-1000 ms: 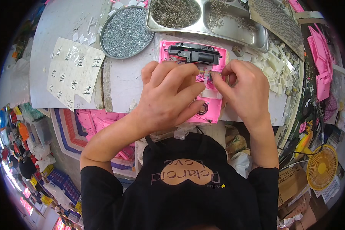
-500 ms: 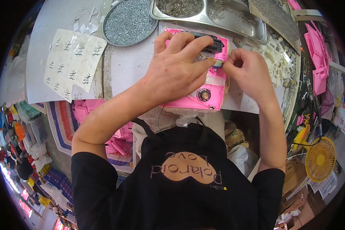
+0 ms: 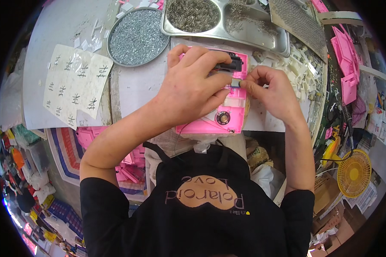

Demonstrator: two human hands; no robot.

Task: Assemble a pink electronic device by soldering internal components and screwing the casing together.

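A pink plastic housing (image 3: 210, 125) lies on the workbench in front of me. Set into it are a round speaker-like part (image 3: 222, 118) and a black block (image 3: 235, 64) near its far edge. My left hand (image 3: 191, 83) lies across the housing, its longer fingers over the black block. Its index finger and thumb close about a small silvery motor-like part (image 3: 235, 82). At that part's right end my right hand (image 3: 270, 90) makes a pinch, thumb tip touching it. Anything between the right fingertips is hidden.
A round tray of screws (image 3: 139, 36) and a steel compartment tray (image 3: 227, 32) of small metal parts stand behind. White plastic pieces (image 3: 298, 75) are piled to the right. A marked paper sheet (image 3: 75, 83) lies left. Beyond the right edge is a yellow fan (image 3: 354, 173).
The whole view has shifted, so the bench appears slightly lower and farther left. Yellow wires beside the silvery part are now covered by my left index finger. Both hands stay at the housing.
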